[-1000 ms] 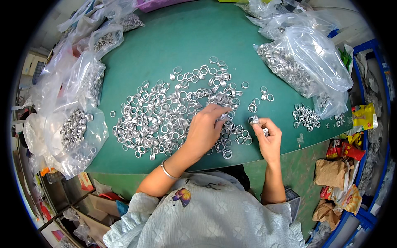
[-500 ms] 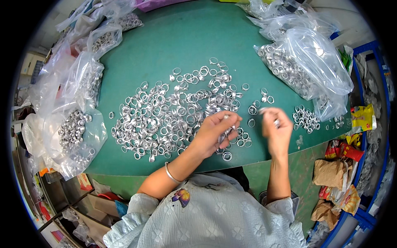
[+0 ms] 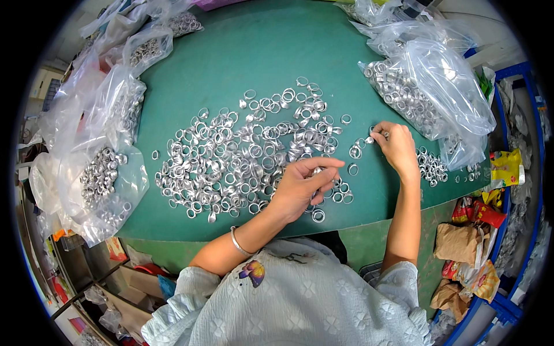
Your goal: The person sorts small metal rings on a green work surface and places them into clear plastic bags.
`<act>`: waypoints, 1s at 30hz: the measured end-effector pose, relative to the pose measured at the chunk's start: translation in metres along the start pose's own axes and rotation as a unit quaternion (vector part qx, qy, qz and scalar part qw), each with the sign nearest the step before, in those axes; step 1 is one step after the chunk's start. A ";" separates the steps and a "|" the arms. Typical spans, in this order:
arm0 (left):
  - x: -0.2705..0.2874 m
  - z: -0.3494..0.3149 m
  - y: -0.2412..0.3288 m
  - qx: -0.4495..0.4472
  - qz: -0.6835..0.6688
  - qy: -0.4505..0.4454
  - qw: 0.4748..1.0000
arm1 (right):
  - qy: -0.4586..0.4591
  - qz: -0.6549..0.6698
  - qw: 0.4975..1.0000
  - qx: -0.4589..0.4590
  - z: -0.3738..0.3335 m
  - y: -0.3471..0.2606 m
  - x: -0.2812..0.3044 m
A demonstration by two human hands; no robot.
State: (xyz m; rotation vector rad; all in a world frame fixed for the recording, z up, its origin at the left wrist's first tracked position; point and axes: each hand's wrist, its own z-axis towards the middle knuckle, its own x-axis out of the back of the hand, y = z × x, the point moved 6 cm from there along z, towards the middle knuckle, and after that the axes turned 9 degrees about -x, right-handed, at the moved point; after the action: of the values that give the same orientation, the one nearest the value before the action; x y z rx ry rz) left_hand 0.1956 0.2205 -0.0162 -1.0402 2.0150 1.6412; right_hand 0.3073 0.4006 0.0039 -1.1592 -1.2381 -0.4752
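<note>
Shirt (image 3: pixel 288 311) of pale, textured cloth, marked with a butterfly motif (image 3: pixel 252 273), is seen nearest the camera. On the left wrist a silver-coloured bangle (image 3: pixel 236 242) is worn. The left hand (image 3: pixel 301 187) is held over the near right side of the ring pile (image 3: pixel 225 164), palm turned inward; its forefinger is extended, its other fingers are curled, and rings (image 3: pixel 317 171) are cupped between thumb and palm. Farther out to the right, the right hand (image 3: pixel 398 149) is bent over a short row of loose rings (image 3: pixel 356 151); thumb and forefinger are brought close together at the row's far end, but whether a ring is pinched there cannot be told. The ring pile is spread across the middle of the green table (image 3: pixel 265 52), its metal bands overlapped and variously tilted. Just beyond the right wrist, toward the table's right edge, a smaller ring cluster (image 3: pixel 433 168) is set apart. The table is flanked by an opened clear bag (image 3: pixel 135 176) at left and a ring-filled bag (image 3: pixel 441 75) at right. At the far edge a purple container (image 3: pixel 218 3) is partly shown.
</note>
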 end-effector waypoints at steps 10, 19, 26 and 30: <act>-0.014 -0.005 0.025 -0.236 0.301 0.018 0.924 | -0.308 0.724 0.593 -0.174 -0.090 -0.040 -0.046; -0.019 -0.011 0.029 -0.327 0.380 -0.054 0.863 | -0.282 0.723 0.611 -0.153 -0.108 -0.052 -0.048; -0.005 -0.013 0.007 0.063 -0.222 -0.053 0.972 | -0.145 0.736 0.642 -0.158 -0.097 -0.008 -0.037; -0.003 -0.015 0.015 -0.016 -0.136 -0.036 0.990 | -0.045 0.533 0.831 -0.151 -0.103 0.008 -0.022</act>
State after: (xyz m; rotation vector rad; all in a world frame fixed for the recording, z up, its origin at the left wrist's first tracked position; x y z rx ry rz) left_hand 0.1893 0.2083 0.0004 -1.1902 1.7187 1.5483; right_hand 0.3558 0.3076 -0.0091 -1.9406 -0.4224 0.2562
